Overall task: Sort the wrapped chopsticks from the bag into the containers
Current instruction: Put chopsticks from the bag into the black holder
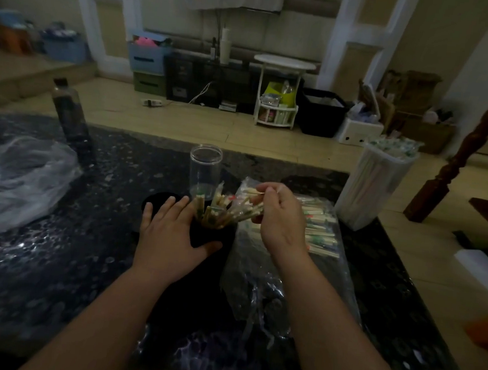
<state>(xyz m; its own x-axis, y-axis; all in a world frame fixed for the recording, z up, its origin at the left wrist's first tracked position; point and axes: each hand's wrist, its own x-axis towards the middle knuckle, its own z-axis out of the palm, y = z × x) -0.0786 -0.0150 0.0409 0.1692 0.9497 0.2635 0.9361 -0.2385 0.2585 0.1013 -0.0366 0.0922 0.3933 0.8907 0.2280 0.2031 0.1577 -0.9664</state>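
Observation:
A black cup (pixel 217 238) stands mid-table with several wrapped chopsticks (pixel 220 209) sticking up out of it. My left hand (pixel 170 234) wraps around the cup's left side, thumb across its front. My right hand (pixel 281 217) hovers just right of the cup and pinches a wrapped chopstick (pixel 254 192) by its end, the stick pointing left over the cup. Under that hand lies a clear plastic bag (pixel 258 280) holding more wrapped chopsticks (pixel 321 233). A clear empty cylinder (pixel 205 169) stands behind the cup. A white container (pixel 375 184) packed with wrapped chopsticks stands at the right.
A dark bottle (pixel 71 119) stands at the back left of the dark speckled table (pixel 52 271). A crumpled clear bag (pixel 19 180) lies at the left. A round black lid (pixel 158 204) sits behind my left hand. A wooden post (pixel 476 140) rises to the right.

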